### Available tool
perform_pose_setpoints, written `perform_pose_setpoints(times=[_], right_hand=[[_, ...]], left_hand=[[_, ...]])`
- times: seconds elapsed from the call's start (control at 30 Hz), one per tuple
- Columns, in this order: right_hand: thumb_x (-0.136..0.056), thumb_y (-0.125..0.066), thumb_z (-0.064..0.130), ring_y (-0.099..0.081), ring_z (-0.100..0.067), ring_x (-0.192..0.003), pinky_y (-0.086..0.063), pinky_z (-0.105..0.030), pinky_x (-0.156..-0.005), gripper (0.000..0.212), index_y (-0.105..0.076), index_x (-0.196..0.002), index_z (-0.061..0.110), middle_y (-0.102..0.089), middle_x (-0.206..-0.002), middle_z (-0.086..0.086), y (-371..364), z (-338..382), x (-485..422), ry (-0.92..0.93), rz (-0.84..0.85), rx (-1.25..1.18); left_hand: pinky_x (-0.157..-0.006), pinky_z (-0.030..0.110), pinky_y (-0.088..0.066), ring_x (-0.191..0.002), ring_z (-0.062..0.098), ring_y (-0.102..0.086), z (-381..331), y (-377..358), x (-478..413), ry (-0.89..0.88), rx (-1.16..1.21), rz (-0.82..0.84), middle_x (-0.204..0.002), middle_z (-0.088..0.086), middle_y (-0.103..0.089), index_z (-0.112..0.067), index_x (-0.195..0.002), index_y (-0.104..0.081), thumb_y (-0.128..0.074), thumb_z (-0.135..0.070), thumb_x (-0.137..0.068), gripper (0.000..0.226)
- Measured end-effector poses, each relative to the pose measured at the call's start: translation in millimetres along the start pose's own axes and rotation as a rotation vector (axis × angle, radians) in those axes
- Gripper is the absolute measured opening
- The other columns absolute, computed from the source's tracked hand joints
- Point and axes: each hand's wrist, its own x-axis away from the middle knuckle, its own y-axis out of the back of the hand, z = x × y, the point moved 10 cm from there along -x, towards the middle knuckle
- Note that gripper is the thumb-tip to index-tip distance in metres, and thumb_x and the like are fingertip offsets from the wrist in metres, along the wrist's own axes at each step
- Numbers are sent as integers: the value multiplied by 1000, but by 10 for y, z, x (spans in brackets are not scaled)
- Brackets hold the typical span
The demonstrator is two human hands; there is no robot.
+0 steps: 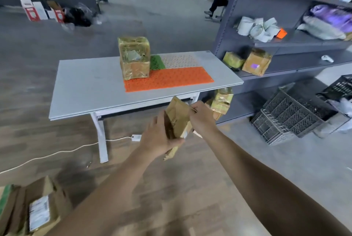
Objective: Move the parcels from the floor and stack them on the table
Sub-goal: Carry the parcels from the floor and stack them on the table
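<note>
Both hands carry a flat brown parcel (176,119) in the air, short of the near edge of the table (85,91). The left hand (159,136) is clamped around its lower part and the right hand (202,116) pinches its upper right edge. This looks like the carrying step. On the table a stack of parcels (134,57) wrapped in shiny tape stands on the orange mat (171,79), and more parcels (38,211) wait on the floor at lower left. Next, the parcel probably needs lifting over the table edge and laying flat on the stack.
</note>
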Motion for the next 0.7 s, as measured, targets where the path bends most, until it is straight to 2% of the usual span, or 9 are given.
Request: perform_pose_setpoints(times=[0.07, 0.13, 0.17, 0.27, 0.33, 0.4, 0.5, 0.6, 0.7], right_hand=[[-93, -39, 12, -56, -21, -66, -33, -23, -46, 14, -53, -92, 15, -48, -72, 7, 13, 37, -277, 25, -1, 18], [-94, -40, 11, -52, -15, -71, -33, -18, -51, 15, -54, -96, 13, -49, -75, 9, 24, 47, -588, 42, -3, 1], [-95, -41, 12, -51, -14, -76, -36, -21, -56, 16, -56, -99, 11, -51, -79, 9, 29, 52, -764, 49, -1, -26], [-99, -42, 17, -52, -16, -81, -38, -22, -58, 16, -57, -103, 13, -54, -85, 7, 24, 98, -1385, 102, 41, -72], [-100, -43, 23, -52, -15, -79, -37, -20, -56, 13, -55, -100, 19, -54, -83, 9, 53, 171, -1820, 145, 77, -115], [-101, -45, 25, -54, -14, -86, -38, -27, -67, 14, -57, -104, 19, -60, -93, 5, 89, 204, -2253, 165, 103, -165], [-99, -49, 25, -56, -17, -106, -40, -26, -85, 21, -60, -114, 15, -62, -115, -2, 95, 169, -2823, 182, 161, -151], [-100, -48, 29, -57, -20, -109, -41, -26, -83, 26, -59, -117, 14, -62, -116, -3, -31, 117, -3220, 207, 296, -61], [-99, -44, 45, -57, -18, -106, -46, -30, -83, 40, -56, -124, 16, -60, -120, -2, -189, 83, -3482, 187, 410, -47]], left_hand=[[-103, 46, -39, -132, 30, -35, 4, -56, -270, 16, -128, 11, -146, 7, -32, -24, -152, 3, -81, -53, -60, 128], [-102, 49, -39, -133, 31, -33, 2, -90, -572, 36, -187, 6, -147, 9, -30, -21, -151, 11, -79, -52, -63, 130], [-100, 49, -40, -131, 32, -35, -20, -92, -738, 32, -210, -11, -145, 10, -32, -19, -151, 11, -76, -52, -66, 126], [-94, 48, -44, -122, 35, -43, -76, -38, -1280, 53, -186, -69, -131, 11, -40, -19, -151, -2, -72, -46, -67, 113], [-90, 47, -47, -113, 33, -49, -13, -7, -1668, 150, -17, -81, -119, 8, -44, -22, -145, -14, -72, -41, -63, 102], [-87, 46, -50, -106, 31, -52, 11, 29, -2026, 241, 111, -98, -113, 6, -46, -24, -139, -24, -69, -43, -56, 96], [-88, 47, -50, -106, 29, -50, -45, 68, -2531, 287, 119, -121, -112, 6, -48, -27, -130, -29, -66, -48, -52, 89], [-85, 46, -52, -102, 28, -52, -138, 101, -2988, 302, 166, -150, -110, 5, -48, -30, -124, -30, -67, -50, -51, 84], [-86, 43, -50, -105, 26, -51, -237, 115, -3381, 279, 160, -168, -113, 4, -47, -29, -128, -29, -72, -46, -57, 85]])
